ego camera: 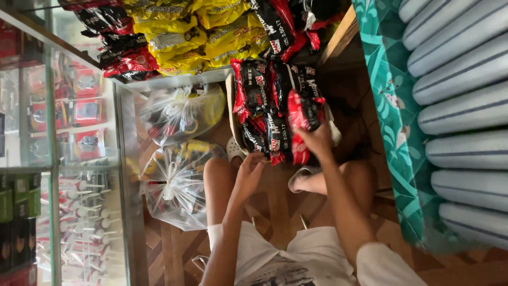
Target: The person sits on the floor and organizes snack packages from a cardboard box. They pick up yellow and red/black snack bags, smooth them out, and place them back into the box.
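Right hand clamps a red-and-black snack packet, glossy and crinkled, at the near edge of the packet pile. Left hand has fingers curled at the pile's lower packets; cannot tell whether its grip is closed on one. Pile sits in an open cardboard box on the wooden floor, between the person's bare knees. Glass display cabinet left of the box. Two knotted clear plastic bags between cabinet and box. Yellow packets beyond the box.

Soft daylight, glare on the glass case at left, slight blur, dim floor shadows
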